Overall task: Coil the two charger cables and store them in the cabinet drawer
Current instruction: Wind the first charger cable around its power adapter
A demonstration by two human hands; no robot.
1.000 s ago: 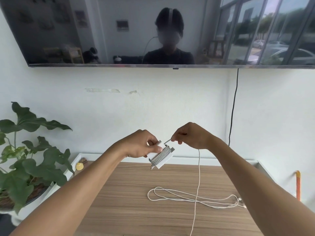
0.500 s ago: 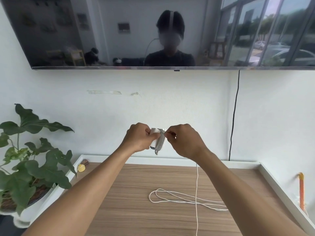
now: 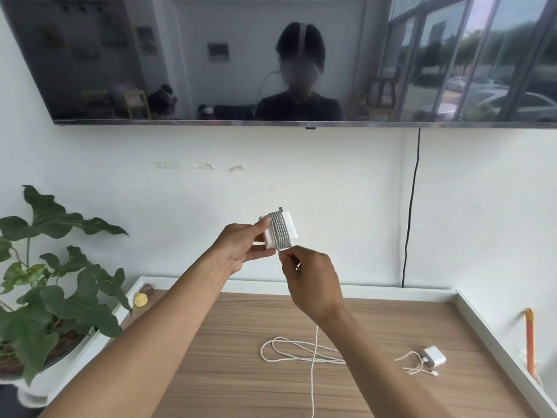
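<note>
If the grip of the right hand point(image 3: 307, 282), pinching the cable point(image 3: 313, 384), slackens, the turns round the charger point(image 3: 291, 228) held by the left hand point(image 3: 241, 248) could loosen.

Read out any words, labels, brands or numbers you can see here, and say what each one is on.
No text is readable.
Badge on the bottom edge of the TV: too small to read.
Picture reflected in the screen: blurred.
Wrapped charger and second charger: no print visible.
</note>
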